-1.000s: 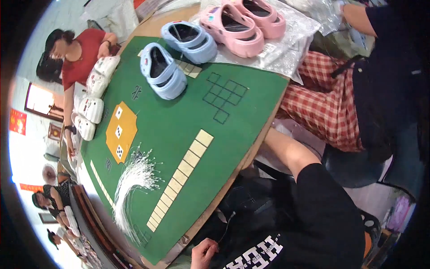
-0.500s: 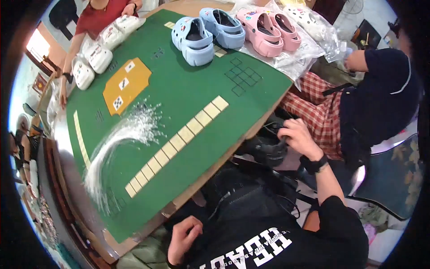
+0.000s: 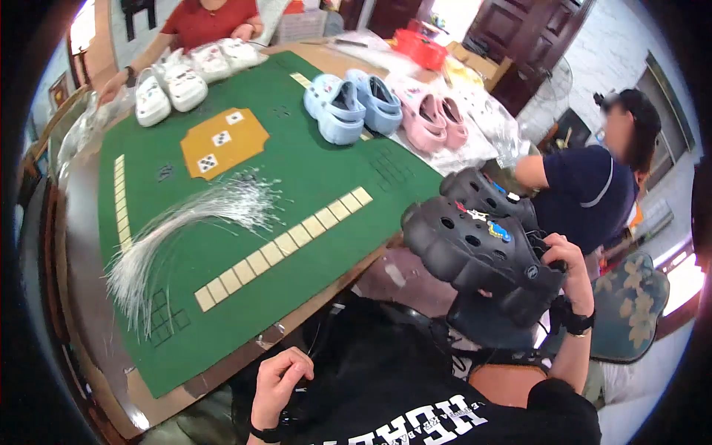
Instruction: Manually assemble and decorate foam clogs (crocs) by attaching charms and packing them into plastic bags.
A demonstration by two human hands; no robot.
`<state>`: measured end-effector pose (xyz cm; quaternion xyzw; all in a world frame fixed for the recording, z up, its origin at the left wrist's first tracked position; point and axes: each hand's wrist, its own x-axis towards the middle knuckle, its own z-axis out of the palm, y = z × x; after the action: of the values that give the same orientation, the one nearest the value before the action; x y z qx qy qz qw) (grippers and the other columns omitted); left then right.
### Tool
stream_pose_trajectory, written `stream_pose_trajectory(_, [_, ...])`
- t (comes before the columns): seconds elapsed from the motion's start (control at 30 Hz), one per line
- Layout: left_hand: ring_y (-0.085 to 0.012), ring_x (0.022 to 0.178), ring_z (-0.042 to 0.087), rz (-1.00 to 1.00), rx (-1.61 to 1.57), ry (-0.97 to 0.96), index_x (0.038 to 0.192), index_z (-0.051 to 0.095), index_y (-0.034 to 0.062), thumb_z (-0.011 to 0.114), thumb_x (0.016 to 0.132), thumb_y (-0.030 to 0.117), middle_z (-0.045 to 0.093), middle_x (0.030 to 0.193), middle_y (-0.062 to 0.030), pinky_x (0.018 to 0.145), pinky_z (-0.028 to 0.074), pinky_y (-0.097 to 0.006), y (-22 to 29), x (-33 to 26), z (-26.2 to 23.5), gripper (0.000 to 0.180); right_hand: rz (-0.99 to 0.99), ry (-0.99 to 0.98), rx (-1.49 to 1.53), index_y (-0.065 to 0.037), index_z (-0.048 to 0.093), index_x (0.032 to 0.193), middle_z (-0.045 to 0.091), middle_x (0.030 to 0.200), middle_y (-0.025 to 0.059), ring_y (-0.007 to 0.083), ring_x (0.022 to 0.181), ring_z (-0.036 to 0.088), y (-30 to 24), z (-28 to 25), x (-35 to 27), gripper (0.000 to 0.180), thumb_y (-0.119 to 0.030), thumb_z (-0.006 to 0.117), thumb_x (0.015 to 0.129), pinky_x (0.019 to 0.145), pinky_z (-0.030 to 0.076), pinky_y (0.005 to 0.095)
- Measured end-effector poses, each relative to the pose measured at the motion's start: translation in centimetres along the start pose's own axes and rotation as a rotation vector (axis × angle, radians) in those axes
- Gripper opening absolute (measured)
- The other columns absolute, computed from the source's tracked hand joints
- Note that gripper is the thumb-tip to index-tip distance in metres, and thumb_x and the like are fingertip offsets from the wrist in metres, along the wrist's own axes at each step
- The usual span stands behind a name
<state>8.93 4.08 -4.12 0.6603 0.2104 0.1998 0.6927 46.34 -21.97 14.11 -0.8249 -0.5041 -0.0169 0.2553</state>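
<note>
On the right, my right hand grips a pair of black clogs by the heel end and holds them up beside the table corner. The nearer black clog has colourful charms on top; the other black clog is partly hidden behind it. My left hand is in front of my body with its fingers curled closed. A thin clear strand shows near it, but I cannot make out what its fingers hold. Closest on the table lies a bundle of thin clear plastic ties, fanned out at one end.
Blue clogs and pink clogs stand at the far right of the green tabletop. White clogs stand before a person in red. Another person in dark blue sits at right. A red container stands behind.
My right hand has brought the black clogs up from below the table edge. My left hand has shifted slightly left and stays closed. The view has tilted up.
</note>
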Motion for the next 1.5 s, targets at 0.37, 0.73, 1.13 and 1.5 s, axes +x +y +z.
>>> stream_pose_trajectory(0.37, [-0.0182,0.078,0.057,0.184,-0.536,0.710,0.086,0.052,-0.0010,0.044,0.103,0.008,0.058,0.083,-0.0098,0.076,0.048,-0.032,-0.3,0.9,-1.6,0.020,-0.808,-0.081,-0.241,-0.009,0.057,0.080,0.059,0.101,0.0106,0.0320,0.098,0.058,-0.6,17.5,15.4,0.006,-0.007,0.059,0.074,0.099,0.045,0.0462])
stream_pose_trajectory(0.73, [-0.0195,0.080,0.056,0.209,-0.533,0.756,0.086,0.052,-0.0014,0.045,0.104,0.011,0.057,0.083,-0.0102,0.080,0.049,-0.034,-2.2,1.3,-2.4,0.023,-0.861,-0.156,-0.249,-0.008,0.054,0.085,0.060,0.106,0.0113,0.0311,0.105,0.059,-1.4,17.5,17.3,0.011,-0.005,0.059,0.076,0.109,0.042,0.0473])
stream_pose_trajectory(1.13, [-0.0192,0.079,0.055,0.229,-0.528,0.718,0.086,0.051,-0.0005,0.047,0.104,0.013,0.055,0.083,-0.0091,0.079,0.047,-0.032,-3.0,0.7,-2.4,0.023,-0.725,-0.223,-0.222,-0.009,0.061,0.099,0.057,0.125,0.0134,0.0344,0.119,0.053,-3.7,14.1,16.0,0.030,0.006,0.057,0.074,0.103,0.044,0.0443])
stream_pose_trajectory(1.5, [-0.0158,0.088,0.065,0.125,-0.238,0.680,0.100,0.063,-0.0049,0.050,0.102,0.012,0.068,0.096,-0.0108,0.079,0.052,-0.030,-0.2,5.7,-1.4,0.021,-0.563,0.007,-0.096,-0.008,0.064,0.104,0.062,0.105,0.0083,0.0293,0.098,0.058,-6.8,17.5,11.0,0.022,-0.009,0.067,0.082,0.084,0.045,0.0400])
